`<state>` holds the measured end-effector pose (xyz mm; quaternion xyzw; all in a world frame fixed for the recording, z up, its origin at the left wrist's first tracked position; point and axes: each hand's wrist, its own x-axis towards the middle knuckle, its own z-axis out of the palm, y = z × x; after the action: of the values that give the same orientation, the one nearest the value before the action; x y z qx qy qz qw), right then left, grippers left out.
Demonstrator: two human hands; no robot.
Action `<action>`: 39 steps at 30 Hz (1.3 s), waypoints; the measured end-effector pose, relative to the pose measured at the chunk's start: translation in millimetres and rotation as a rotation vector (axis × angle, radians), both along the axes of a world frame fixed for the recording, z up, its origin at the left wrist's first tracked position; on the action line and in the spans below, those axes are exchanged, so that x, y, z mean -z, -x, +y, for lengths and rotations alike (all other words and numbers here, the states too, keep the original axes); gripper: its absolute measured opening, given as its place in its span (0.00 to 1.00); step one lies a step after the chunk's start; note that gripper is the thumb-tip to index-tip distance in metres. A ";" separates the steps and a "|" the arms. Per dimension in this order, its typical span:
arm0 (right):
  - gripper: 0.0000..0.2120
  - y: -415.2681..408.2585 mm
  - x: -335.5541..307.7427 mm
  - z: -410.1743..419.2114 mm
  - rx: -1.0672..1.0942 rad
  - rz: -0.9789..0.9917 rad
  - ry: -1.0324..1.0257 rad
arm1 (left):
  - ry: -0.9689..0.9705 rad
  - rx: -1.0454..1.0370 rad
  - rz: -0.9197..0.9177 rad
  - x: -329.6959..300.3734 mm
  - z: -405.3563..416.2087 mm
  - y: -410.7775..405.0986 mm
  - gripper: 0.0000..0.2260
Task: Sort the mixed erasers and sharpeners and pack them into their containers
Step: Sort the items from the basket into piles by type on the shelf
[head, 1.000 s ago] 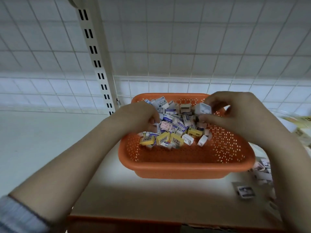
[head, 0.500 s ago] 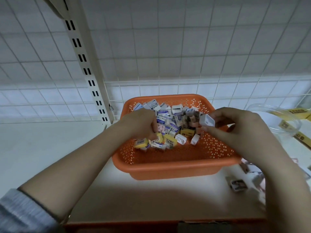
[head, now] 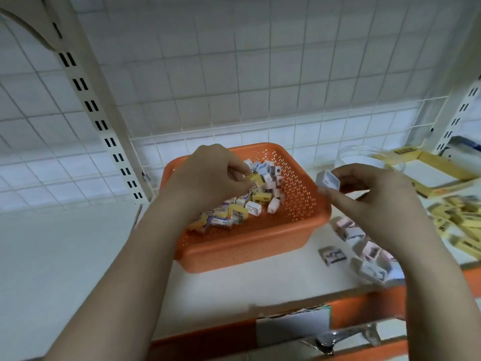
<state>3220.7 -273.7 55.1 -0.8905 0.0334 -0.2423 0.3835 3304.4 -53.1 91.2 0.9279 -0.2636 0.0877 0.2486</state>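
A white sharpener (head: pixel 328 180) sits pinched in the fingertips (head: pixel 328 194) of the right hand (head: pixel 374 201), held in the air just right of the basket (head: pixel 250 246) rim, its open hollow side facing up. The left hand (head: pixel 208 178) reaches into the basket from the near left side; its thumb and curled fingers (head: pixel 235 168) pinch a yellow eraser (head: pixel 256 177) above the pile (head: pixel 244 204). Below and right of those fingers the pile lies against the basket's floor: small white, pink, blue-labelled and yellow blocks mixed together, heaped toward the back and trailing to the near left corner. The orange basket is perforated and stands on a white shelf (head: pixel 78 256). Under the right wrist, on the shelf beside the basket, lies a loose group of sharpeners (head: pixel 359 246), pale with printed labels, some blurred. Beyond the right fingers stands a clear jar (head: pixel 364 157), and to its right a flat yellow carton (head: pixel 437 175). Near the right edge lies a heap of yellow erasers (head: pixel 460 225), blurred. Behind everything runs a white wire grid (head: pixel 234 87) with slotted uprights (head: pixel 99 121).
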 end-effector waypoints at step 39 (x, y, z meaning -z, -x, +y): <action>0.14 55.7 39.0 -295.7 0.271 0.210 0.092 | 0.232 -0.048 0.114 62.1 -336.0 58.2 0.12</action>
<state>3165.0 -569.4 16.1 -0.9150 0.1818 -0.1988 0.3005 3246.1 -389.1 29.1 0.9023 -0.2150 0.0708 0.3668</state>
